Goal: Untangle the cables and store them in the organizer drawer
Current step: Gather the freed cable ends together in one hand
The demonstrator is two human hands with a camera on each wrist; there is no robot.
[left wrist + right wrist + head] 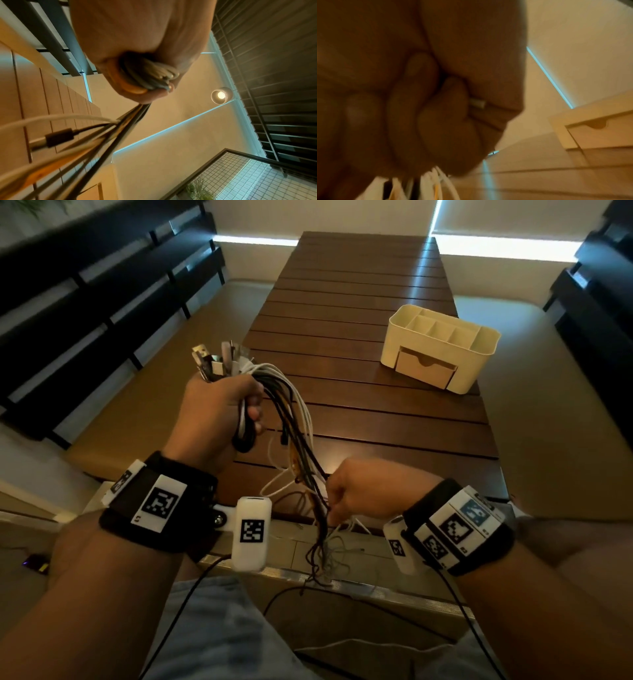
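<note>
Risk first: black and white cable bundle point(291, 419) is stretched between both hands, so pulling while strands are crossed would likely cinch the knots; loose tails dangling past the near edge of the dark slatted wooden table point(359, 313) could snag there. Left hand point(219, 412) is fisted tight around the connector end, plugs sticking up and away from the person. Right hand point(363, 491) is curled around the strands lower down; in its wrist view a small white plug shows between the fingers. Bundle's long axis runs diagonally, upper left down to near right, held above the table. Cream plastic organizer point(442, 347) sits far right, its drawer point(424, 368) closed.
</note>
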